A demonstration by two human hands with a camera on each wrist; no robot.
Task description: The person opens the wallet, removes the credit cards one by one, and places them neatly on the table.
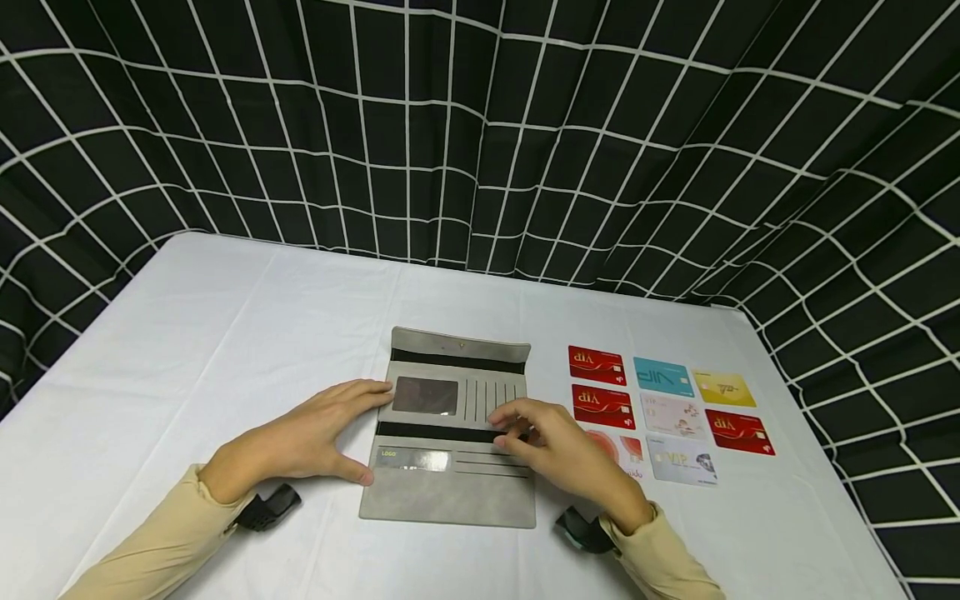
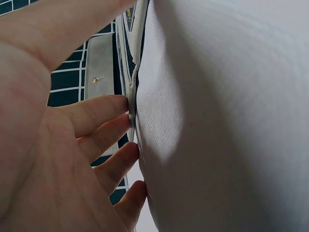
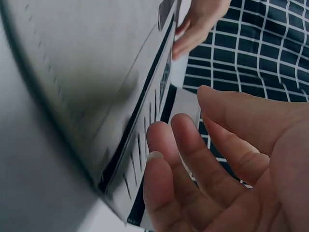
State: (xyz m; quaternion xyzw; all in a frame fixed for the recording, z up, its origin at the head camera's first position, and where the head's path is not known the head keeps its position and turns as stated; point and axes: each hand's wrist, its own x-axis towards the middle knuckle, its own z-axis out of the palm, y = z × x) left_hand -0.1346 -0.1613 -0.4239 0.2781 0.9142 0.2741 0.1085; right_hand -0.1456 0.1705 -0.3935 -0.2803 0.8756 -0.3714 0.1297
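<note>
A long grey wallet (image 1: 450,500) lies unfolded on the white table, its top flap with a small metal stud turned away from me. Its upper panel has a dark clear window (image 1: 426,396) and a row of card slots (image 1: 480,402); a clear pocket marked LOGO (image 1: 414,458) is on the lower panel. My left hand (image 1: 318,433) touches the wallet's left edge with spread fingers. Over the wallet's right side hovers my right hand (image 1: 562,446), fingers loosely bent, near the card slots. In the right wrist view, nothing shows between its fingers (image 3: 186,135).
Right of the wallet, several cards lie in columns: red VIP cards (image 1: 597,366), a teal card (image 1: 663,377), a gold card (image 1: 723,388), a pale pink card (image 1: 672,416) and a silver VIP card (image 1: 681,461). My right hand partly covers a white-and-red card (image 1: 628,454). A black gridded curtain (image 1: 420,133) hangs behind.
</note>
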